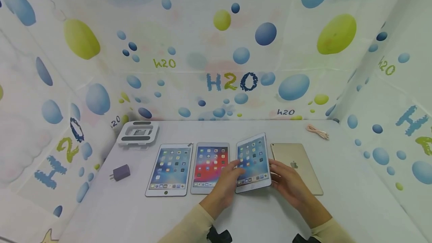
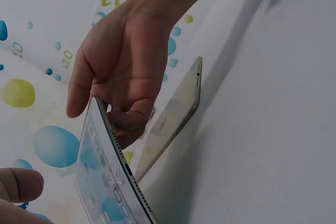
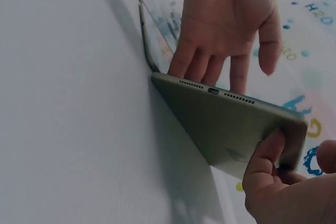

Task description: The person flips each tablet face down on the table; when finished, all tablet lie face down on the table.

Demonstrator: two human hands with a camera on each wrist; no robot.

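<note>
A white tablet (image 1: 253, 162) with a lit screen is tilted up between both hands, its right edge raised. The left hand (image 1: 227, 178) holds it by the left edge, with digits overlapping the screen. At the opposite edge, the right hand (image 1: 291, 181) holds it with bent fingers against the back. The right wrist view shows the tablet's gold back (image 3: 226, 124) and a right finger (image 3: 268, 148) pressing there. Both thumbs stand apart from it in the wrist views. Beneath the left hand lies a tablet with a red and blue screen (image 1: 210, 160); beside the right hand, a face-down gold tablet (image 1: 297, 164).
Another lit tablet (image 1: 168, 170) lies at the left of the row. Farther left are a dark purple plug adapter (image 1: 120, 172) and, behind it, a white plastic case (image 1: 138, 133). A coiled cable (image 1: 317, 132) lies at the back right. Patterned sheets border the white table (image 1: 256, 220).
</note>
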